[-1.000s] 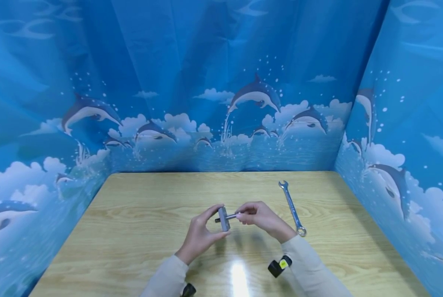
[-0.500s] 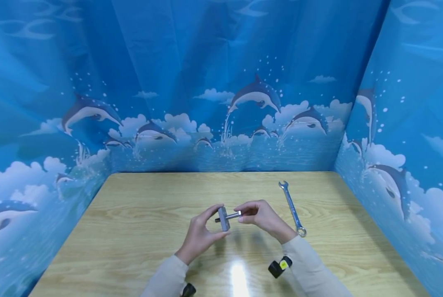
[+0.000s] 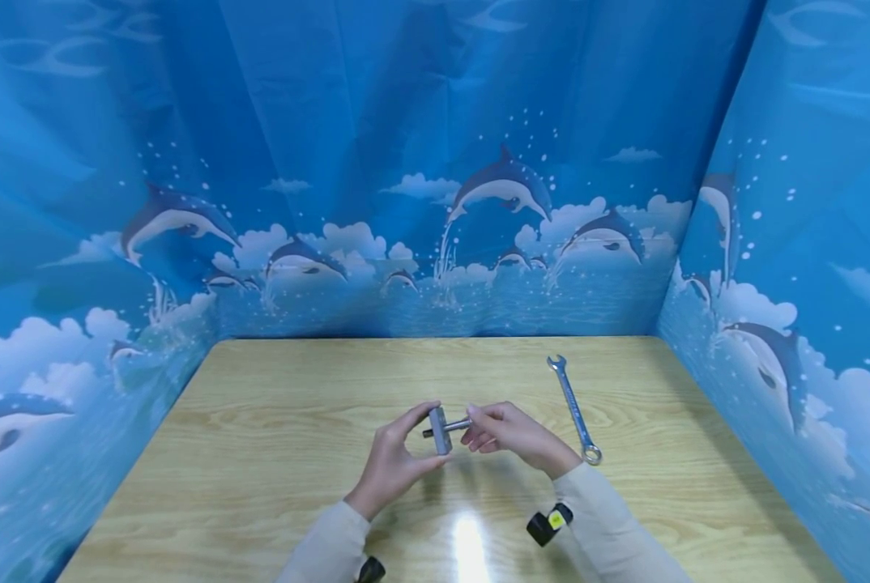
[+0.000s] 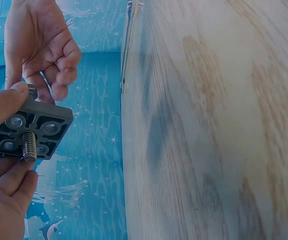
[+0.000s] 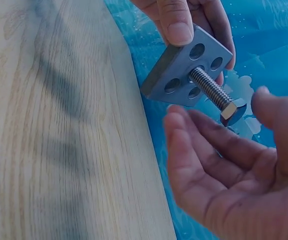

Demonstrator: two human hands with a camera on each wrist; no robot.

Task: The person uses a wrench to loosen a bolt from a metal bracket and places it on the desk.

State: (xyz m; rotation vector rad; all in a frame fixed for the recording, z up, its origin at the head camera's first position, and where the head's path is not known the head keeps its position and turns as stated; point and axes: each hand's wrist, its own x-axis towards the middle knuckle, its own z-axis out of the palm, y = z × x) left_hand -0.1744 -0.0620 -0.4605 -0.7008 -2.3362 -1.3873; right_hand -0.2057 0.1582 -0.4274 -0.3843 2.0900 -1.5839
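Observation:
My left hand (image 3: 394, 457) holds a small square grey metal plate (image 3: 439, 431) by its edges, between thumb and fingers, above the table. A hex bolt (image 5: 211, 89) passes through the plate's middle hole, with smaller holes around it. Its head (image 5: 234, 111) faces my right hand (image 3: 511, 437), and a short threaded end sticks out on the ribbed far side of the plate (image 4: 33, 122). In the right wrist view, the right thumb and loosely bent fingers lie on either side of the bolt head, apparently apart from it.
A combination wrench (image 3: 573, 409) lies on the wooden table (image 3: 275, 421), to the right of the right hand. Blue curtains with dolphins (image 3: 435, 243) stand along the back and sides of the table. Both wrists wear small black cameras (image 3: 544, 526).
A second ago my right fingers pinched the bolt head; half a second ago they had parted from it. Now the right thumb is above and the fingers lower. The left hand stays put.

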